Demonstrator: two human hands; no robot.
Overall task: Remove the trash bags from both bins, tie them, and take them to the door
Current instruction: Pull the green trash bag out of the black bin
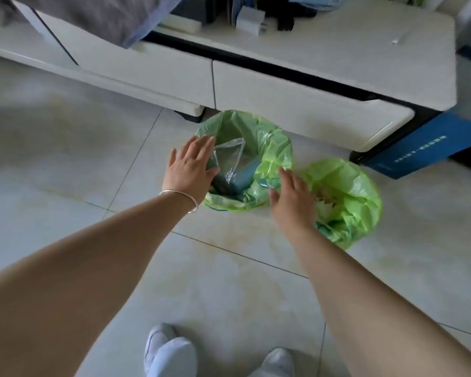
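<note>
Two small round bins stand side by side on the tiled floor, each lined with a light green trash bag folded over its rim. The left bag [267, 148] holds clear plastic and a dark bluish item. The right bag [356, 191] is crumpled, its contents hard to make out. My left hand [191, 167], a silver bangle on the wrist, hovers flat with fingers spread over the left bin's left rim. Fingers apart, my right hand [291, 202] sits between the two bins, by the left bin's right rim. Neither hand holds anything.
A low white cabinet [297, 104] with drawers stands right behind the bins, with clutter on top. A blue box [424, 145] leans at its right end. A grey cloth [106, 14] hangs at the top left. My white shoes [172, 352] are near the bottom edge.
</note>
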